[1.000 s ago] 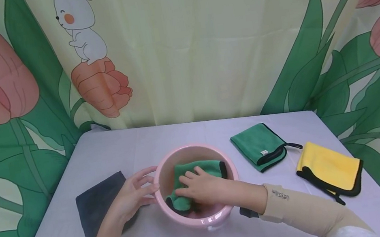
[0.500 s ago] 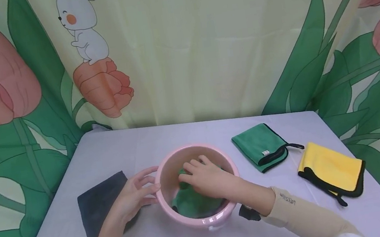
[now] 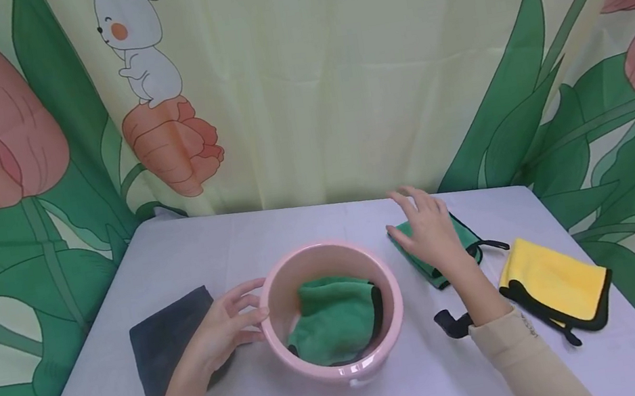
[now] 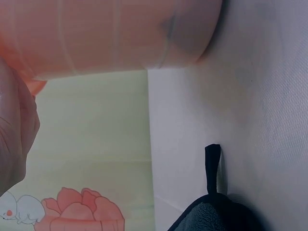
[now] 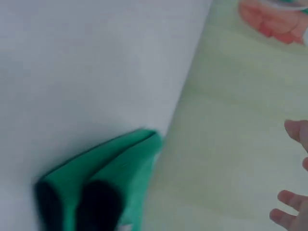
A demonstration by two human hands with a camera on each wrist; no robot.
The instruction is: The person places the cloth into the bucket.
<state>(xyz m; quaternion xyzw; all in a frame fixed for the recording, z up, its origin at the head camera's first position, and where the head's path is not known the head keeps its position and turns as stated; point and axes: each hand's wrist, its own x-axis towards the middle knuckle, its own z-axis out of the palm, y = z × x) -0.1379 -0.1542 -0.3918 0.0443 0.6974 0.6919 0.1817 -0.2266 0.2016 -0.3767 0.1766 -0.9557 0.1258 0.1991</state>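
Bucket [image 3: 321,260] gripped, left fingers [image 3: 245,302] | right fingers [image 3: 406,206] spread, empty, above green cloth [image 3: 463,232] outside

The pink bucket [image 3: 344,373] presented as smooth, glossy plastic, while both green cloths [image 3: 335,318], the yellow cloth [image 3: 558,282] and the dark grey cloth [image 3: 169,343] appeared matt and napped, the counter [image 3: 297,225] fabric-covered, and the printed backdrop [image 3: 309,103] lightly creased cloth.

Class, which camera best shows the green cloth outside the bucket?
The head view: the green cloth fits the frame, sharper, though the right hand covers part of it. Right wrist: blurred, cropped. Left wrist: none.
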